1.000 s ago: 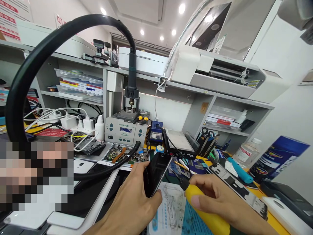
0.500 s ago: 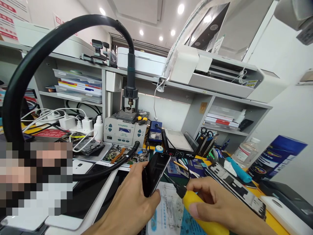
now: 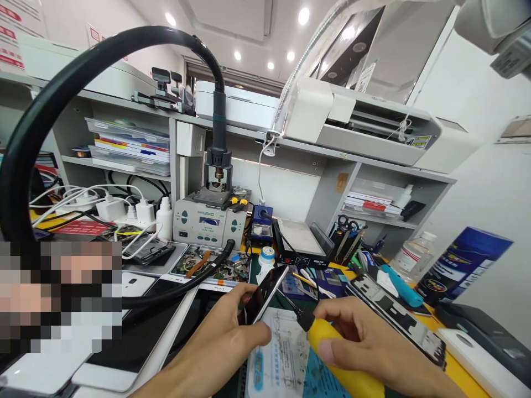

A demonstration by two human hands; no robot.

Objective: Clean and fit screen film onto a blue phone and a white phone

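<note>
My left hand grips a smartphone with a dark glossy face and silver edge, held tilted above the bench. Its thumb lies along the near edge and its fingers are behind. My right hand is wrapped round a thick yellow-bodied tool with a black collar and a thin metal tip; its exact kind I cannot tell. That tip points up and left, close to the phone's lower right edge; contact is unclear. Under both hands lies a stained white and blue printed mat.
A black hose loops across the left from a grey hot-air station. Several phones and a tablet lie at left. A bare phone frame, clear bottle and blue can stand at right. A small white-and-blue jar is behind the phone.
The phone has tilted in my left hand, so its screen shows narrower and more of its silver edge is visible. The yellow tool stays in my right hand, nearly unmoved. The view shifted slightly.
</note>
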